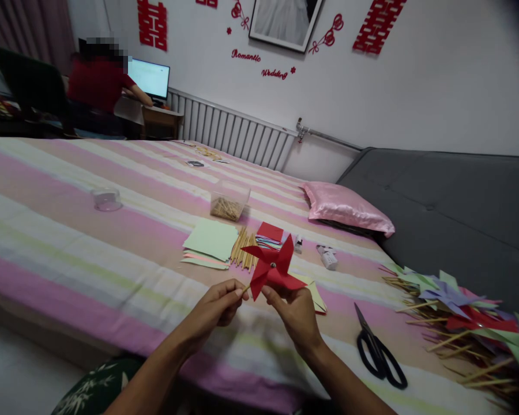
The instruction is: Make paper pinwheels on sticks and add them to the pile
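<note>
A red paper pinwheel [271, 266] is held up above the striped bed [90, 242]. My right hand [296, 314] pinches its lower edge from behind. My left hand [218, 305] pinches the tip of a thin wooden stick [245, 287] that points at the pinwheel's back. Just beyond lie a bundle of wooden sticks [243, 249], a stack of green and pink paper sheets [211, 242] and a small stack of coloured squares [269, 236].
Black scissors [378, 351] lie to the right of my hands. Finished pinwheels on sticks [467, 314] pile up at the far right. A clear box of sticks [229, 202], a small jar [106, 199], a pink pillow [346, 207] and a grey headboard [454, 213] surround them. A person in red [97, 83] sits at a distant monitor.
</note>
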The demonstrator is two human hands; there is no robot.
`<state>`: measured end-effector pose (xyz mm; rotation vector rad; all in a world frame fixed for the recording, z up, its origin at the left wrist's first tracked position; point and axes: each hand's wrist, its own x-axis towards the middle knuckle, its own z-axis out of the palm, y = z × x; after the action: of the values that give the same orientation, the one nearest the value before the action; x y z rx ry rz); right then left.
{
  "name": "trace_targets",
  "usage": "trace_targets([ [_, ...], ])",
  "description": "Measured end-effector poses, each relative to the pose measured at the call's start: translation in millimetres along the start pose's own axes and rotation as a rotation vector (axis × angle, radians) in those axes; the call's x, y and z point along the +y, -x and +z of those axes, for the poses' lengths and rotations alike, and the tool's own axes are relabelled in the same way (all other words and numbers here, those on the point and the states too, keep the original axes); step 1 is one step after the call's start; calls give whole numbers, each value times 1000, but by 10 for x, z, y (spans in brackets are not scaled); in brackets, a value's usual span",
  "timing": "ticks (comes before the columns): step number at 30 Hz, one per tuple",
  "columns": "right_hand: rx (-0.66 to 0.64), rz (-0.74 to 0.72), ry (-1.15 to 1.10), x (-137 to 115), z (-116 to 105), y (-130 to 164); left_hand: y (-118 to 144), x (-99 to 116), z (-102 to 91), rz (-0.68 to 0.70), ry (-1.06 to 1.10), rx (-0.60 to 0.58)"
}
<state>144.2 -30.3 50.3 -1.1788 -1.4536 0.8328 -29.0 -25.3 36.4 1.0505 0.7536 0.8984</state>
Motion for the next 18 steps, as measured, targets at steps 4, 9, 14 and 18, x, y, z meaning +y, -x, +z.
trace_targets([
  [4, 137, 41, -129, -48, -74, -28, 1, 30, -60, 30, 4, 67],
  [9, 307, 80, -224, -66, -159, -74, 9, 31, -98, 49, -35, 84],
  [14, 211, 78, -178, 4, -111, -77, 1, 32, -78, 51, -23, 109],
  [18, 91, 48, -150, 64, -44, -54, -11, 37, -69, 58, -23, 99],
])
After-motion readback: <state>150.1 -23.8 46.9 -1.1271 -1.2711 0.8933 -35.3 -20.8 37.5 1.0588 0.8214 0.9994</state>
